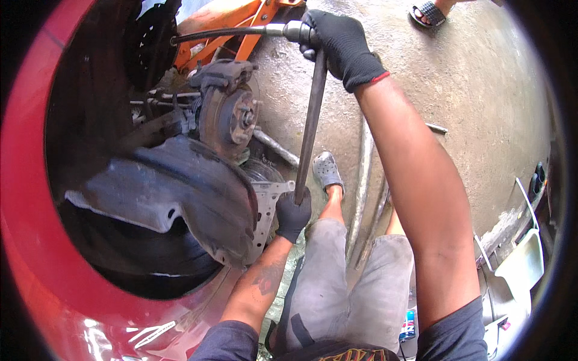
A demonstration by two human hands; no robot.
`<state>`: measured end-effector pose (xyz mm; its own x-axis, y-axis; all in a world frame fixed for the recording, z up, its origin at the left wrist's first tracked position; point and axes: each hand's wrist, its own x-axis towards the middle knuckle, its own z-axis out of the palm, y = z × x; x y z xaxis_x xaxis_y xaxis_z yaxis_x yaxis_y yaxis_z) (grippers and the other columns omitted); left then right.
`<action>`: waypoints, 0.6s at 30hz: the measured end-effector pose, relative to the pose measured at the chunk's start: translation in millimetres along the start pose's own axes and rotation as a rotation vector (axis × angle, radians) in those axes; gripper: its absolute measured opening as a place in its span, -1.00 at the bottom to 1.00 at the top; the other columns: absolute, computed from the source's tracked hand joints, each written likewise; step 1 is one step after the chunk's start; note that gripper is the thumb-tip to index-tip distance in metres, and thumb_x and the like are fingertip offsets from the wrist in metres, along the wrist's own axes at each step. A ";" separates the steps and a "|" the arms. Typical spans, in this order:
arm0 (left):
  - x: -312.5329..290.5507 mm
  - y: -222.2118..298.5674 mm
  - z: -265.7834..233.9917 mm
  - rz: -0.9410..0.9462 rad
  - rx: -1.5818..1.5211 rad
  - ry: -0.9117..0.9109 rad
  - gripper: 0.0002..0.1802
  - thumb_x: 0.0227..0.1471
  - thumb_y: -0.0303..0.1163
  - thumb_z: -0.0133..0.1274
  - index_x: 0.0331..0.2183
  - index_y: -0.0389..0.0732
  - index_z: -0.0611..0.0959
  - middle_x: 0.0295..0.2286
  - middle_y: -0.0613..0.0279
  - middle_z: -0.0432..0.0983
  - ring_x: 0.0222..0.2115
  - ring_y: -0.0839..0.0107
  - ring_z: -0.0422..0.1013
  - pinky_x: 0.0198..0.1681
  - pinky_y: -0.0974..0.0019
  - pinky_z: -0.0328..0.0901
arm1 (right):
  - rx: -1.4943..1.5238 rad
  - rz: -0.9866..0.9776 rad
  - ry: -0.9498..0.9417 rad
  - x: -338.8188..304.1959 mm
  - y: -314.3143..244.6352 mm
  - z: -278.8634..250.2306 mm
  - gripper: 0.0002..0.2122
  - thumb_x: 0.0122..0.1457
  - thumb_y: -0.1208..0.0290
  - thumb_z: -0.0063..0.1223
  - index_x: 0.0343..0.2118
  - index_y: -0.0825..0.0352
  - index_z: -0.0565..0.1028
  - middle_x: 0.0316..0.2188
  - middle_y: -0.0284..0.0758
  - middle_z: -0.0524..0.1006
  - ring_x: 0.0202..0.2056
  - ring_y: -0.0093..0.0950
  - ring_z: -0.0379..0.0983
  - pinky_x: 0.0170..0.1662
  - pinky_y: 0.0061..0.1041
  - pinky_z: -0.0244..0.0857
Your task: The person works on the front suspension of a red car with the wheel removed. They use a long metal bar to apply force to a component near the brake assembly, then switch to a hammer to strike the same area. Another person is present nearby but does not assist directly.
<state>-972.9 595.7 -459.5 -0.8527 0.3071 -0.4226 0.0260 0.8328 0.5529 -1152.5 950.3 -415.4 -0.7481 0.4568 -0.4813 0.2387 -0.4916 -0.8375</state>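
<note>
My gloved right hand [343, 48] is wrapped round the metal head of a long extension rod [229, 33]. That rod runs left into the wheel well, ending near the dark round part at the back; what it meets there is unclear. From beneath the same hand a long dark breaker bar [312, 120] slants down toward me. Its lower end lies in my left hand [293, 218], gloved in black and closed round it. Left of the bar are the bare brake disc [224, 117] and brake caliper [224, 75]. A loose-hanging black wheel-arch liner [186, 192] is beside my left hand.
The red car body [30, 144] curves round the wheel well. An orange metal frame [250, 42] stands beyond it. Long pipes [363, 174] lie on the wet concrete floor near my feet. Another person's sandalled foot [428, 13] is at the far right. A white chair [521, 268] stands right.
</note>
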 end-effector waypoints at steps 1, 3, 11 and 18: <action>3.4 1.3 1.9 0.001 -0.001 0.002 -0.62 0.08 -0.26 0.19 -0.68 -0.21 0.56 -0.72 -0.06 0.41 -0.63 -0.11 0.41 -0.54 -0.05 0.22 | 0.023 -0.026 0.000 0.3 4.0 -0.3 -0.70 0.30 0.21 0.00 -0.31 0.42 0.55 -0.50 -0.24 0.56 -0.56 -0.56 0.51 -0.56 -0.59 0.38; 2.3 4.2 -3.5 0.012 0.001 0.008 -0.62 0.07 -0.26 0.19 -0.69 -0.20 0.56 -0.71 -0.07 0.43 -0.63 -0.11 0.42 -0.54 -0.05 0.23 | 0.072 -0.073 -0.004 -7.6 -4.1 10.9 -0.64 0.31 0.13 0.02 -0.24 0.42 0.56 -0.47 -0.22 0.58 -0.54 -0.55 0.53 -0.51 -0.58 0.43; 5.2 7.7 -5.4 0.055 0.008 0.028 -0.62 0.05 -0.22 0.19 -0.68 -0.21 0.57 -0.70 -0.08 0.44 -0.63 -0.12 0.43 -0.54 -0.07 0.25 | 0.101 0.061 -0.037 -24.8 -15.7 6.6 -0.54 0.31 0.01 0.05 -0.10 0.43 0.52 -0.41 -0.17 0.61 -0.51 -0.52 0.54 -0.41 -0.56 0.51; -6.8 10.1 -13.3 -0.010 -0.039 0.020 -0.63 0.04 -0.22 0.19 -0.66 -0.22 0.57 -0.68 -0.07 0.45 -0.62 -0.13 0.43 -0.51 -0.06 0.28 | -0.201 -0.096 -0.133 -17.5 -4.7 -9.9 -0.56 0.34 0.06 0.03 0.11 0.29 0.43 -0.32 -0.14 0.61 -0.38 -0.45 0.63 -0.29 -0.47 0.60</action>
<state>-973.8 596.0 -441.5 -0.8629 0.2895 -0.4143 -0.0026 0.8172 0.5764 -1134.4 951.9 -405.6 -0.8452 0.3859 -0.3697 0.2707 -0.2873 -0.9188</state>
